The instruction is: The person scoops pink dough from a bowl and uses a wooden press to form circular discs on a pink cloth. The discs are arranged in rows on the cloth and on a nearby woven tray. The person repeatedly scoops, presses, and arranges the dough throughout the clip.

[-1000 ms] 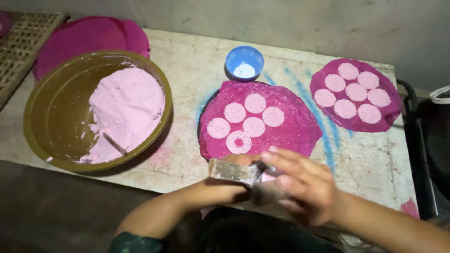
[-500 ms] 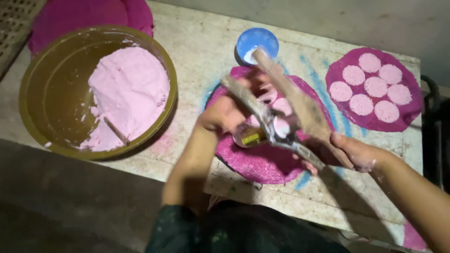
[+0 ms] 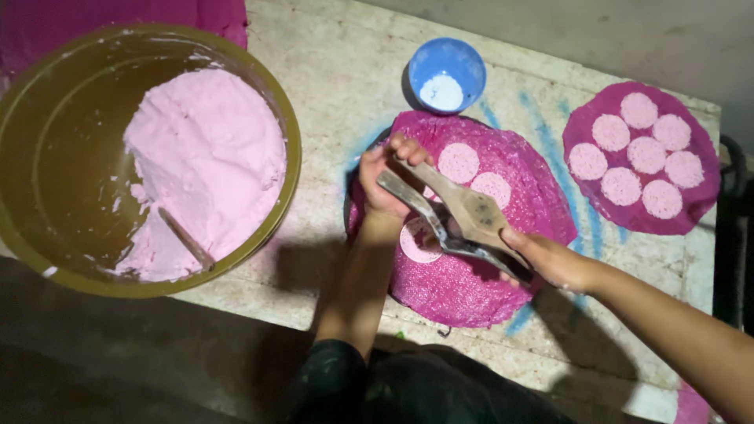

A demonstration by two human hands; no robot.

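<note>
The work surface was a pale, worn table [image 3: 330, 86] streaked with blue and pink stains, its far edge meeting a grey wall and its near edge dropping into dark shadow. The light was dim, and little of the room showed beyond it.

One large olive-brown bowl [image 3: 31, 235] sat at the left, holding one mound of pink dough [image 3: 208, 165] with a stick-like tool lying in it. One small blue cup [image 3: 446, 74] with white powder inside stood far from the person, near the middle. Two round magenta mats were fully in view: the near mat [image 3: 471, 290] in the middle under the hands, and the right mat [image 3: 699, 200] well apart at the right. Part of another magenta sheet showed at the far left corner.

On the right mat lay seven pink discs [image 3: 620, 186]. On the near mat three discs showed, two beyond the hands and one partly hidden beneath the tool.

The left hand [image 3: 385, 177] was closed around one end of a hinged press [image 3: 455, 216] of wood and metal, held over the middle of the near mat. The right hand [image 3: 554, 263] gripped the opposite handle end, fingers wrapped tight. The press's two arms stood slightly apart, slanting from far left to near right.
</note>
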